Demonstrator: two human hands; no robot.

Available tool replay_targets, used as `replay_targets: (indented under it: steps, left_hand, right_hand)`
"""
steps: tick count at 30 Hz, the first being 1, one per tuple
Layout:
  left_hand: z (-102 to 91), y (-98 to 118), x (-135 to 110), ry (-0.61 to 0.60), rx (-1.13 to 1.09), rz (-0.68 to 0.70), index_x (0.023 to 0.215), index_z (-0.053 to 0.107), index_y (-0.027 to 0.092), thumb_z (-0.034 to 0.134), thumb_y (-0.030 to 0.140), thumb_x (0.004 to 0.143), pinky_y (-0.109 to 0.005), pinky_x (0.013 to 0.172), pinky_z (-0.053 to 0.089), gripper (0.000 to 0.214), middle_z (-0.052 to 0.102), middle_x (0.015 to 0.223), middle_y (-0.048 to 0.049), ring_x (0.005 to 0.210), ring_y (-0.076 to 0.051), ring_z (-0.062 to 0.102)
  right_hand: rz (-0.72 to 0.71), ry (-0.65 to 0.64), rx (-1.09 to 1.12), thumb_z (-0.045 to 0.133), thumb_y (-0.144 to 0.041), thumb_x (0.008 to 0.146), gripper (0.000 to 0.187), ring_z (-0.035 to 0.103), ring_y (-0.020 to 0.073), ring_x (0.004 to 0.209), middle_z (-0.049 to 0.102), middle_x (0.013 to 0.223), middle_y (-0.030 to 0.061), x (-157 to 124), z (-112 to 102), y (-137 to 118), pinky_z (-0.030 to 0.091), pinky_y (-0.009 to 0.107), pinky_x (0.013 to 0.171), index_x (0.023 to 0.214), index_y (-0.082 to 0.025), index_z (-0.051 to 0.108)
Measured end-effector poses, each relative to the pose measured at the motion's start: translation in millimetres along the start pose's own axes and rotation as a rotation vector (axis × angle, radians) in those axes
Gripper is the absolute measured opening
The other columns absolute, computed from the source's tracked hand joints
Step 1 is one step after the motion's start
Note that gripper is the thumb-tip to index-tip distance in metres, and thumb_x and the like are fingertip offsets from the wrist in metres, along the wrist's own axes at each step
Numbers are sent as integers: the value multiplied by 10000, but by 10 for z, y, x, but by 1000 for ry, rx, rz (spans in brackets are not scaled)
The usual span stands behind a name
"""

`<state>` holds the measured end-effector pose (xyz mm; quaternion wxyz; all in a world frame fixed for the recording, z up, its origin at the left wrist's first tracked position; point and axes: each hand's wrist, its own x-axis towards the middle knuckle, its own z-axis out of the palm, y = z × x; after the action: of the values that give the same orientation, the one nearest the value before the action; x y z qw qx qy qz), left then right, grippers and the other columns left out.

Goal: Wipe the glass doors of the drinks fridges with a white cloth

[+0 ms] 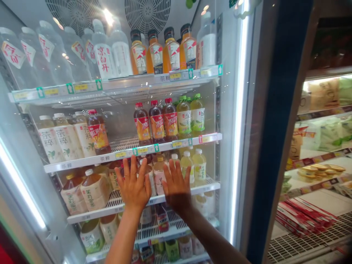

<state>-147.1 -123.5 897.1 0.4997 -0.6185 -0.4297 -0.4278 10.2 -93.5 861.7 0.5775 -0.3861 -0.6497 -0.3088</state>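
My left hand (134, 189) is raised with its fingers spread, palm toward a lit drinks cooler. Beside it, my right hand (176, 189) is also up and open, fingers slightly apart. Neither holds anything. Both appear in front of the third shelf (95, 212), partly covering its bottles, among them a bottle with a pale pink label (160, 176). Just above my fingertips runs the second shelf's price strip (145, 149), under red-capped iced tea bottles (157, 123). Light reflections suggest a glass door; whether my hands touch it I cannot tell.
Clear water bottles (101, 53) and orange drinks with black caps (155, 55) line the top shelf. White-capped tea bottles (63, 137) stand at left, green tea bottles (197, 115) at right. Beyond a dark frame (283, 110) is another shelf unit with red packages (305, 216).
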Motion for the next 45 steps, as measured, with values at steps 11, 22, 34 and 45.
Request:
replay_targets:
  steps: [11, 22, 34, 45]
  left_hand:
    - [-2, -9, 20, 11, 16, 18, 1617, 274, 304, 566, 250, 950, -592, 1315, 63, 730, 184, 1713, -57, 1616, -277, 88]
    - [-1, -26, 33, 32, -43, 35, 1614, 295, 308, 553, 258, 957, -548, 1326, 11, 708, 167, 1716, -37, 1616, -252, 65]
    - [-20, -65, 25, 11, -38, 67, 1622, 282, 295, 558, 246, 952, -531, 1326, -6, 726, 131, 1726, -33, 1622, -247, 44]
    - [-23, -83, 35, 16, -42, 84, 1612, 315, 268, 583, 234, 948, -513, 1326, -22, 717, 131, 1732, -32, 1625, -235, 25]
  right_hand:
    - [-59, -16, -65, 424, -229, 1034, 709, 93, 217, 1606, 378, 1653, 107, -57, -65, -33, 26, 567, 1328, 1666, -165, 109]
    - [-70, -107, -60, 318, -306, 1070, 690, 192, 257, 1600, 295, 1690, 96, 55, -107, 81, 18, 646, 1308, 1672, -209, -6]
    - [-16, -97, -62, 356, -324, 1064, 768, 2, 297, 1619, 72, 1742, 115, 79, -140, 517, 23, 696, 1281, 1647, -186, -125]
    - [76, -63, -145, 341, -429, 1063, 810, 14, 348, 1616, -18, 1746, 131, 213, -303, 1052, 50, 705, 1281, 1639, -171, -167]
